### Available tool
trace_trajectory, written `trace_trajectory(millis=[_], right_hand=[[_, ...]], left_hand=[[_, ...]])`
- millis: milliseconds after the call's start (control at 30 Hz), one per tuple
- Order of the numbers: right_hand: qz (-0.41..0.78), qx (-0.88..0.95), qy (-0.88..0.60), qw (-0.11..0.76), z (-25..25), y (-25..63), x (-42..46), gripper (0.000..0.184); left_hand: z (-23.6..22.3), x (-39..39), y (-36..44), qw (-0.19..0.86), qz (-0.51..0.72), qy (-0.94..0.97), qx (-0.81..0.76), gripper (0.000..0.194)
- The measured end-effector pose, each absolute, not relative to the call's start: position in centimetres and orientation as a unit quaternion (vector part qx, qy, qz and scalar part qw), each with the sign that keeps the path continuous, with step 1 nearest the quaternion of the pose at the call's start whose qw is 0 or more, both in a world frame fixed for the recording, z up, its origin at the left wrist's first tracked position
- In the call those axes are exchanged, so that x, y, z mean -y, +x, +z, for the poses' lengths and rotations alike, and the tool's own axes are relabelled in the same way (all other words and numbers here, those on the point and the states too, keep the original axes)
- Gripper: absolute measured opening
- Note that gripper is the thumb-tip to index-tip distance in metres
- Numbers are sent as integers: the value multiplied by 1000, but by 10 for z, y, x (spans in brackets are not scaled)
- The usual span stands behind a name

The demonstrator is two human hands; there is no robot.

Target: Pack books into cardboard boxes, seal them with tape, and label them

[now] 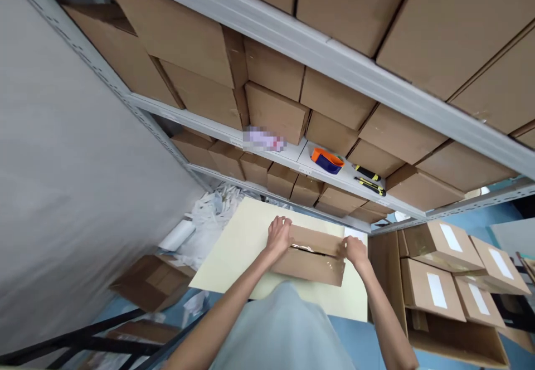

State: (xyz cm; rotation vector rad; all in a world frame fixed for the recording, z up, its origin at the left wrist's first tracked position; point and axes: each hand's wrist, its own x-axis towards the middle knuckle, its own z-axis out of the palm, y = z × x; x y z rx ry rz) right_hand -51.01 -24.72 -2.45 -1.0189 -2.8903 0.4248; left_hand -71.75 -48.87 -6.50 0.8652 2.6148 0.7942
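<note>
A small brown cardboard box [307, 269] lies on the pale yellow tabletop [238, 247] in front of me. A dark slit runs along the middle of its top, with shiny clear tape beside it. My left hand [279, 236] grips the box at its far left corner, fingers bent over the edge. At the opposite end, my right hand [355, 249] has its fingers curled closed against the right edge. Whether those fingers also pinch some tape is too small to make out.
Metal shelving [267, 161] full of cardboard boxes rises behind the table. On its ledge lie an orange and blue tape dispenser [327, 161] and two yellow-black utility knives [370, 186]. Labelled boxes [434, 289] sit in a large carton at right. An open carton [152, 281] and white packing scraps [217, 208] are at left.
</note>
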Motion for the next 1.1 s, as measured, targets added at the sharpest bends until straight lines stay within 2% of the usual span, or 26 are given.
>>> trace_trajectory(millis=[67,133,200,333,433,633,733,867,967,1033,1100], right_hand=[[107,943,-314,6,10,-551,229,6],[76,952,-295,-20,51,-599,216,25],[52,969,-242,5,90,-648,210,39],[12,981,-191,31,133,-727,210,49],[1,974,-226,-4,132,-761,215,48],[16,964,-263,-31,112,-785,214,43],[40,963,-267,-21,112,-785,209,39],[81,963,-256,34,107,-758,221,41],[189,950,-220,115,88,-708,254,44],[380,885,-175,206,73,-666,286,47],[514,812,-166,220,64,-626,321,50]], left_hand=[[-36,459,-737,86,315,329,-886,47],[0,427,-759,40,359,345,-867,40],[38,399,-778,0,386,353,-852,38],[86,371,-796,-38,416,347,-840,37],[89,373,-789,-35,431,343,-834,35],[65,400,-757,-2,465,309,-829,29],[60,411,-747,17,484,287,-826,26],[51,431,-735,32,521,259,-813,22],[38,455,-719,33,569,246,-784,21],[30,471,-702,50,602,240,-760,21],[25,485,-685,75,622,238,-742,19]])
